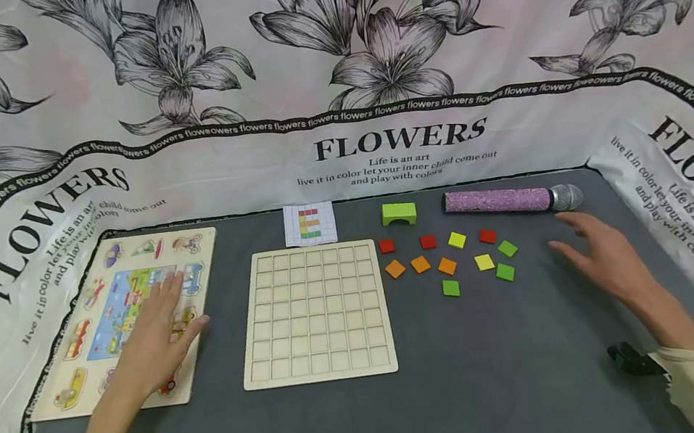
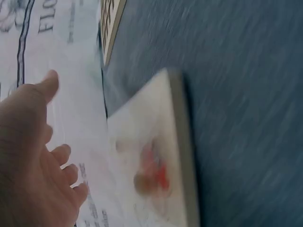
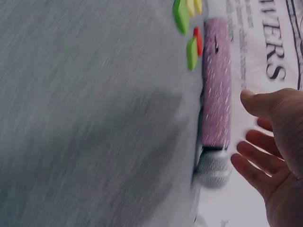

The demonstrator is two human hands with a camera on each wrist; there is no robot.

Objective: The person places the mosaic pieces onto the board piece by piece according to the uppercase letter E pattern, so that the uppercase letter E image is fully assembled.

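Note:
My left hand [image 1: 155, 340], fingers extended and thumb spread, is over a wooden picture puzzle board [image 1: 110, 397] at the left, hiding part of it. In the left wrist view a corner of that board shows blurred beside the hand. My right hand [image 1: 613, 262] is at the right, fingers loosely extended and holding nothing. Just beyond its fingertips lies a glittery purple microphone [image 1: 496, 201] with a silver mesh head. Between the hands sits a pale wooden grid board [image 1: 322, 375]. Small red, orange, yellow and green tiles [image 1: 448, 266] lie scattered to its right.
A small card with a coloured pattern [image 1: 309, 223] lies behind the grid board. To its right stands a green arch block [image 1: 399, 214]. A white flower-printed cloth [image 1: 209, 169] rises along the back and sides of the grey table [image 1: 450, 400].

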